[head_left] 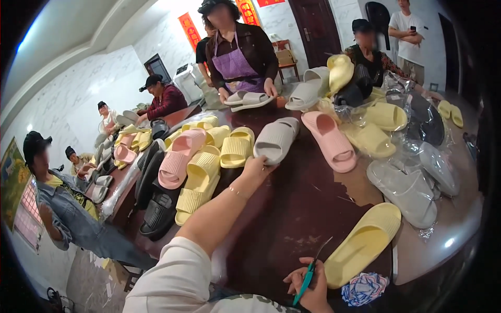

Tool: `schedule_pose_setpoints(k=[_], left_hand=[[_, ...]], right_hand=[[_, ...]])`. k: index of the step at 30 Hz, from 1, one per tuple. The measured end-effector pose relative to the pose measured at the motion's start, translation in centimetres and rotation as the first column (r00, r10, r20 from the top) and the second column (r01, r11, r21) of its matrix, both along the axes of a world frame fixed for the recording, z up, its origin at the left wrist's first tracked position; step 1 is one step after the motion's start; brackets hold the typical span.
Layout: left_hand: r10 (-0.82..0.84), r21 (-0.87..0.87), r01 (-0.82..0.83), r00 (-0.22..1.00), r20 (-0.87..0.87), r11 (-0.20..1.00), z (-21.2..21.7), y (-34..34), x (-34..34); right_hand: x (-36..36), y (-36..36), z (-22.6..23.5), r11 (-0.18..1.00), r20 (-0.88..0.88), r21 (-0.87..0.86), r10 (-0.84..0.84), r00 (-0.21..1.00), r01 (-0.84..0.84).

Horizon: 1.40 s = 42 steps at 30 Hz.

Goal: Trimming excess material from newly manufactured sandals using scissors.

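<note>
My left arm stretches forward across the table, and its hand [255,171] grips the near end of a grey slipper [276,140] with the fingers closed. Low in the view, my right hand [309,289] is closed around green-handled tweezers [308,281] with a thin, curved metal tip pointing up. Just right of that hand lies a long yellow slipper [362,242], its open heel end toward me. Below it sits a round bundle of small blue, white and red paper labels [364,289]. A pink slipper [329,142] lies right of the grey one.
Yellow, pink and black slippers [198,182] cluster left on the dark red table [271,219]. Slippers in clear plastic bags [402,193] crowd the right. Opposite, a person in a purple apron [240,57] holds grey slippers [250,99]. Other people sit or stand around.
</note>
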<state>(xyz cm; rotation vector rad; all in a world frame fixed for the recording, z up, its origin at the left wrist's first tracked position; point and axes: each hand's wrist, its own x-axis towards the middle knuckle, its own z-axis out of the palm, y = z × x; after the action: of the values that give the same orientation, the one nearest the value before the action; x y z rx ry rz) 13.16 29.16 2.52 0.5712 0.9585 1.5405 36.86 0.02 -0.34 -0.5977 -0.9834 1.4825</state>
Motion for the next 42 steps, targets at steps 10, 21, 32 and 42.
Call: schedule_pose_setpoints(k=[10, 21, 32, 42], left_hand=[[0.157, 0.271, 0.212, 0.436, -0.886, 0.939, 3.1, -18.6, -10.9], [-0.003, 0.196, 0.136, 0.827, -0.563, 0.971, 3.1, -25.8, -8.2], [-0.23, 0.011, 0.253, 0.897, -0.378, 0.967, 2.2, -25.2, -6.9], [-0.164, 0.084, 0.232, 0.862, -0.48, 0.969, 3.1, -25.7, -5.8]], right_hand=[[-0.1, 0.9, 0.6, 0.994, 0.158, -0.101, -0.02, 0.987, 0.036], [-0.3, 0.3, 0.1, 0.987, 0.281, -0.033, -0.141, 0.949, 0.156], [-6.0, 4.1, 2.0, 0.954, 0.387, 0.242, -0.263, 0.884, 0.178], [-10.4, 5.4, 5.4, 0.922, 0.668, 0.356, -0.365, 0.649, 0.152]])
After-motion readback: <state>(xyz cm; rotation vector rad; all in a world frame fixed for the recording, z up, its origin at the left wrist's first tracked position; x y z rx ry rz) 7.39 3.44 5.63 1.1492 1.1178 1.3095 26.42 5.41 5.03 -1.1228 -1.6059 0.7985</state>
